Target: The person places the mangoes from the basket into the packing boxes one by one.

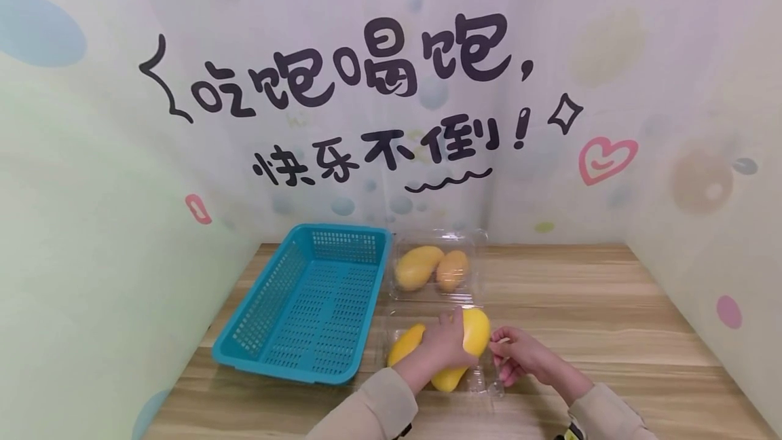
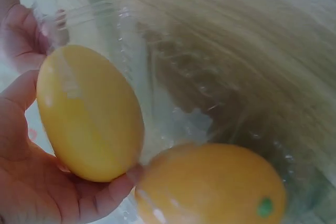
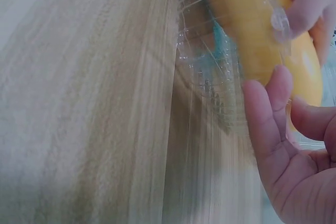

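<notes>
My left hand (image 1: 444, 343) grips a yellow mango (image 1: 476, 331) over the right part of a clear plastic box (image 1: 489, 379). In the left wrist view the fingers curl under this mango, with the thumb along its side. Another mango with a green spot (image 2: 210, 182) lies close by in that view. At the left of the same box is a yellow mango (image 1: 406, 343), partly covered by my left hand. My right hand (image 1: 519, 356) pinches the box's right edge between thumb and fingertips, with the other fingers (image 3: 262, 114) against its clear wall.
Behind the front box, a second clear plastic box (image 1: 427, 297) holds two mangoes (image 1: 418, 268). A blue perforated basket (image 1: 293, 373) stands to the left on the wooden table (image 1: 574, 304). A printed curtain (image 1: 342, 12) closes off the back and sides.
</notes>
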A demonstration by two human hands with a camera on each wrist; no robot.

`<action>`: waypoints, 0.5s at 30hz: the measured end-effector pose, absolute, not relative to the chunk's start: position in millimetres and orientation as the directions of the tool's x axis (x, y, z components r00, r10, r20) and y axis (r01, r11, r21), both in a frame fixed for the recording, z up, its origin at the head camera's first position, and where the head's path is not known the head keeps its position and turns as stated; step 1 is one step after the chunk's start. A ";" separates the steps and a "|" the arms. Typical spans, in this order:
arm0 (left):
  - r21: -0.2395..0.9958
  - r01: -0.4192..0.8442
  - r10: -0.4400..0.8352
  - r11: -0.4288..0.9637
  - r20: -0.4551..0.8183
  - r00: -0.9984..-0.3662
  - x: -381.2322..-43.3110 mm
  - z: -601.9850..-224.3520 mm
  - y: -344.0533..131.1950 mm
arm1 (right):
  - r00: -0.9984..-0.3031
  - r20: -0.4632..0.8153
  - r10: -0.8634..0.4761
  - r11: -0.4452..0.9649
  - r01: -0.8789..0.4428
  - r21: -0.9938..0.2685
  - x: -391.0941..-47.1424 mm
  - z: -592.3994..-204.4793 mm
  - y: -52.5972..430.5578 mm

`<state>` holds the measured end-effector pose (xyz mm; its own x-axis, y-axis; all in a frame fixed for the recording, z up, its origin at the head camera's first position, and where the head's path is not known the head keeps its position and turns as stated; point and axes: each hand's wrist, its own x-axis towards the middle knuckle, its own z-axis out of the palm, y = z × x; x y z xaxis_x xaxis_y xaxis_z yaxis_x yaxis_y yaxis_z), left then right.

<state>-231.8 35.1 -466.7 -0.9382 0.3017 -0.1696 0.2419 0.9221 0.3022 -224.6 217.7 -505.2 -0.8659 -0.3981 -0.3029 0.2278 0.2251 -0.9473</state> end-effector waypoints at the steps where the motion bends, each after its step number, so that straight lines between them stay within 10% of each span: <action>1: 0.296 0.244 0.301 0.923 -0.166 -0.939 -231.2 -468.1 34.8 | -0.866 -0.305 -0.397 0.226 0.230 -0.947 -224.5 -505.5 217.7; 15: 0.210 0.273 0.307 0.939 -0.153 -0.939 -227.5 -479.6 33.4 | -0.865 -0.303 -0.401 0.223 0.229 -0.948 -224.3 -507.4 218.6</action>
<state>-227.5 33.4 -479.6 -0.9394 0.3069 -0.1527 0.2725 0.9389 0.2104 -224.3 218.6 -507.4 -0.8646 -0.4009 -0.3028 0.2285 0.2229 -0.9477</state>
